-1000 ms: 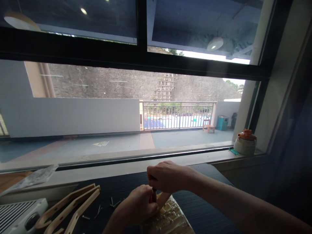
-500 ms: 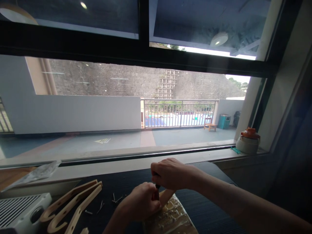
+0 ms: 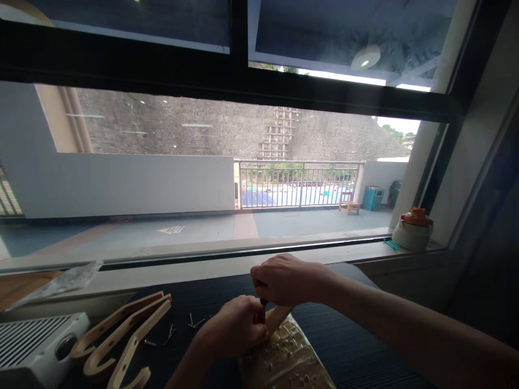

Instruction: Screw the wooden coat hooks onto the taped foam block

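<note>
My right hand point(image 3: 284, 278) is closed from above round a slim dark tool point(image 3: 263, 301) that looks like a screwdriver; the fist hides most of it. Just below and to the left, my left hand point(image 3: 239, 324) is closed, thumb and fingers pinched at the tool's lower end and on a light wooden piece point(image 3: 279, 319). That piece slants up to the right under my right hand, and looks like the wooden hooks point(image 3: 135, 337) lying on the left. Underneath is a block wrapped in clear tape point(image 3: 290, 359), with several small metal bits on its top. The tool's tip is hidden.
Loose screws point(image 3: 170, 334) lie on the black table point(image 3: 348, 335) between the hooks and my left hand. A white slotted appliance point(image 3: 36, 346) stands at far left. On the windowsill are a plastic bag point(image 3: 73, 281) and a jar with an orange lid point(image 3: 412, 232).
The view has tilted down slightly, and more of the front hook shows. Both hands keep their grip in nearly the same place on the tool and wooden piece.
</note>
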`<control>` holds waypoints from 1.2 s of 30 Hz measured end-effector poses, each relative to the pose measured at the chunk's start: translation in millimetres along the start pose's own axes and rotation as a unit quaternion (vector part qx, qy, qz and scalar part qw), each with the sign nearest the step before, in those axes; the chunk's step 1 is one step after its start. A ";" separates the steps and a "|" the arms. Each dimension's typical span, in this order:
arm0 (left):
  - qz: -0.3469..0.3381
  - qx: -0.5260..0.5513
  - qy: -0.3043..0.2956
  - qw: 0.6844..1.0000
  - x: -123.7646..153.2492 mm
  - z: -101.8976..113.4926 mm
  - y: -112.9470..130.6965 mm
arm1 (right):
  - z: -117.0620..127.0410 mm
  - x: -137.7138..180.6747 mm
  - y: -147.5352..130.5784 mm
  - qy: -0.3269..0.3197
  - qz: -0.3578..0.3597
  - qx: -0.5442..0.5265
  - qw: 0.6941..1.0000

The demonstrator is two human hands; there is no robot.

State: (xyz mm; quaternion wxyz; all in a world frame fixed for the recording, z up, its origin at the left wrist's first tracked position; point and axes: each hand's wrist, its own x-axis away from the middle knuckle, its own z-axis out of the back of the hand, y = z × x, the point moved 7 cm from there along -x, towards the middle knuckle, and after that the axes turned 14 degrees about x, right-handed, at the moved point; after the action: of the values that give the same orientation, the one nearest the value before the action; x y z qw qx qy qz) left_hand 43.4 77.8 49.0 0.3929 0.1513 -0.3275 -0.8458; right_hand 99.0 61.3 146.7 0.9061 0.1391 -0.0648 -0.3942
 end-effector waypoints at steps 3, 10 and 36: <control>0.006 -0.003 0.000 1.000 -0.3 -0.6 -3.7 | -2.5 -0.8 1.0 0.010 -0.016 0.007 1.000; 0.006 0.014 -0.027 1.000 0.8 0.8 -1.5 | 3.0 3.5 5.9 -0.031 -0.002 0.001 1.000; 0.004 0.044 -0.065 0.997 -2.0 -2.6 -5.9 | -2.9 0.8 -0.9 -0.025 0.022 -0.005 0.999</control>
State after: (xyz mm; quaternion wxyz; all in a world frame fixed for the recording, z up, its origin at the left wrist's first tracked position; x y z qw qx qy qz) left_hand 42.7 81.0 43.1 0.3670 0.1115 -0.3897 -0.8372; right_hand 99.6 60.7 143.6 0.9135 0.1229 -0.0882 -0.3775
